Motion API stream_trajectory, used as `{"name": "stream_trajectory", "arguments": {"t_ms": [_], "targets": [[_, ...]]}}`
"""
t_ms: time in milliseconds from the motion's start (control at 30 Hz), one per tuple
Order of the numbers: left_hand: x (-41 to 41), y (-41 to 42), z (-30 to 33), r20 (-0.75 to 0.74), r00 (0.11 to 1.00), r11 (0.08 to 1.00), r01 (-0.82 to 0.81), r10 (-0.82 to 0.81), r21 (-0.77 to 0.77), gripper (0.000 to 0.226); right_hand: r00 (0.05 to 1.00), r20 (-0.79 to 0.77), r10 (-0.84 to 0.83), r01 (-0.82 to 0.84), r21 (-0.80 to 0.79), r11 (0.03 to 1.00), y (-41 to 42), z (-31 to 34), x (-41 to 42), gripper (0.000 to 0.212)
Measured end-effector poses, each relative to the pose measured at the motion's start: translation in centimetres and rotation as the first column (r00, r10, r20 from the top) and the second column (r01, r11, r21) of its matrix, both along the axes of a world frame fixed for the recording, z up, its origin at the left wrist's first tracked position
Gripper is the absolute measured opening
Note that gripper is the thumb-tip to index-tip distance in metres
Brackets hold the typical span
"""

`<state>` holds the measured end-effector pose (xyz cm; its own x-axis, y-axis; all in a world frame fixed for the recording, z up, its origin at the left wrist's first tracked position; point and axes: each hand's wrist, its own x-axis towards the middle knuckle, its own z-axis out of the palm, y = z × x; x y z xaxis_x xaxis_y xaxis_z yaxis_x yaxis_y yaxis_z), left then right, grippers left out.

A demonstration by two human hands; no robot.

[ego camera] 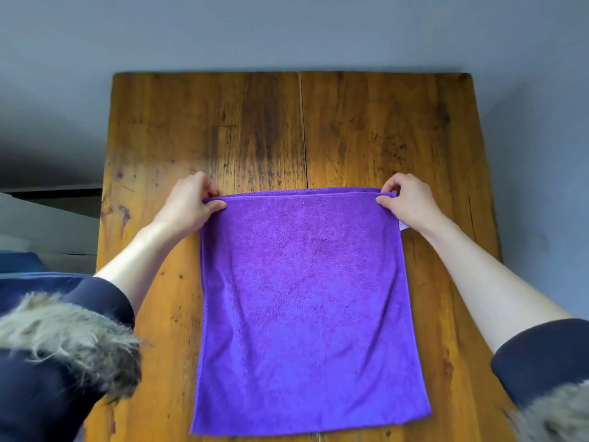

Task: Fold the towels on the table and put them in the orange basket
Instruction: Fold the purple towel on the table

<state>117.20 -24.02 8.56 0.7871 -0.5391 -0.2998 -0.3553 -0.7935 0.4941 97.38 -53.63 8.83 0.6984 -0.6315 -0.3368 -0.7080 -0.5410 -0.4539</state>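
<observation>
Towel: I see a purple microfibre towel (306, 301) lying on the table, folded over once so that two stitched edges run close together along its far side. Its near edge reaches almost to the table's near edge. A small white label (402, 226) pokes out on its right side, just under my right wrist.
Table: a worn wooden table (366, 129) with dark stains and a seam running down the middle; the far half of it shows bare wood.
Left hand: my left hand (191, 202) sits at the towel's far left corner. Its grip is closed there, thumb on top and fingers curled behind, pinching the doubled edge.
Right hand: my right hand (406, 200) mirrors it at the far right corner, thumb and fingers pinching the doubled edge.
Sleeves: dark sleeves (105, 301) are pushed up my forearms, with grey-brown fur trim (73, 339) at the lower corners of the view.
Basket: I cannot see the orange basket.
Surroundings: a grey-blue wall (287, 33) rises behind the table.
</observation>
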Motion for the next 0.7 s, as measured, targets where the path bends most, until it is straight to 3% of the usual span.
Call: {"name": "stream_trajectory", "arguments": {"t_ms": [200,333,500,700], "targets": [[-0.4,1.3,0.1,-0.013,0.998,0.996,0.062,-0.063,-0.061,0.021,0.998,0.015,-0.056,0.055,0.055,0.997,0.8,0.2,-0.6,0.008],[-0.8,2.4,1.0,-0.115,0.99,0.986,-0.098,0.082,-0.136,0.015,0.993,0.051,-0.109,0.103,0.102,0.989,1.2,1.5,-1.3,0.008],[-1.4,4.7,5.4,-0.329,0.919,0.904,-0.316,0.217,-0.288,0.011,0.931,0.213,-0.297,0.232,0.282,0.931,2.0,5.6,-3.1,0.002],[-2.7,8.4,11.8,-0.376,0.913,0.847,-0.322,0.159,-0.422,0.008,0.899,0.293,-0.325,0.16,0.471,0.867,3.0,12.7,-6.2,0.007]]}}
